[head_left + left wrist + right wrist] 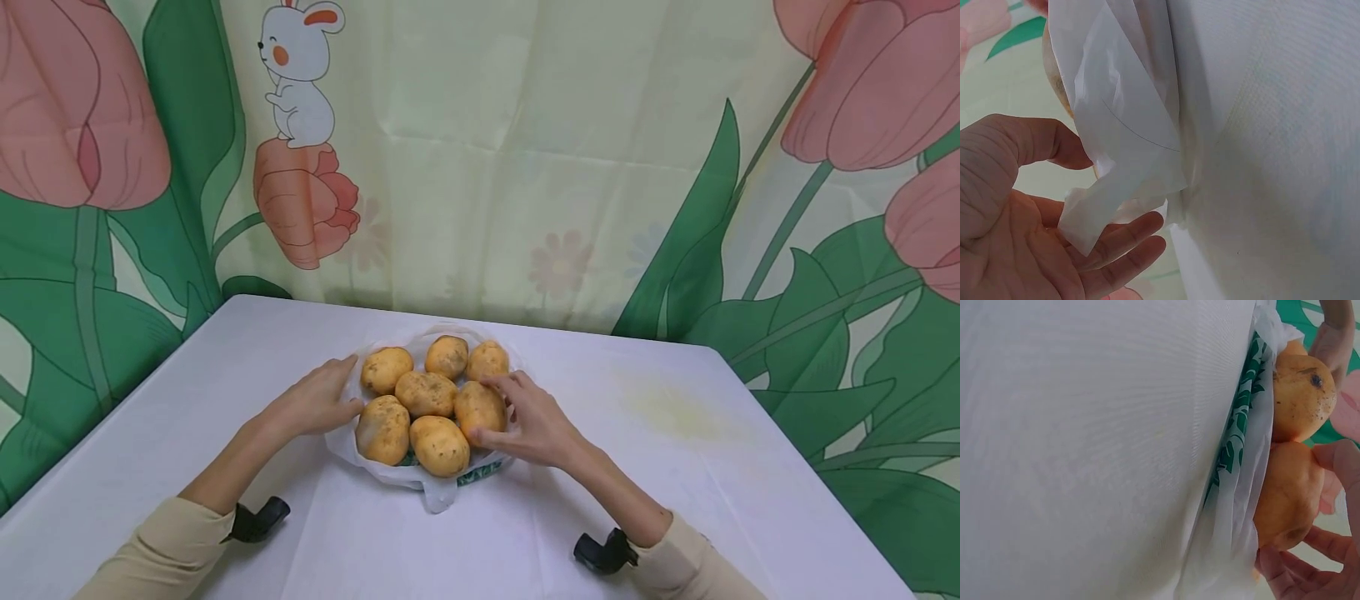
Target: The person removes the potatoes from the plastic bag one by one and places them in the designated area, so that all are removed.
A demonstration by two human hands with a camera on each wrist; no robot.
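Several yellow-brown potatoes (pixel 425 394) lie together in a white plastic bag (pixel 438 493) whose sides are spread low around them. My right hand (pixel 536 421) curls around the rightmost potato (pixel 480 410), thumb on its near side and fingers on its far side. This potato (pixel 1290 495) still sits among the others in the right wrist view. At the bag's left edge is my left hand (pixel 318 400), its fingers loosely bent. A loose flap of the bag (pixel 1094 212) hangs against its fingers in the left wrist view, hiding part of them.
A white cloth (pixel 660 467) covers the table under the bag. Behind it hangs a curtain (pixel 465 167) printed with tulips and a rabbit. Black wrist cameras (pixel 258 520) are strapped near both sleeves. Green print (pixel 480 473) shows on the bag's near right side.
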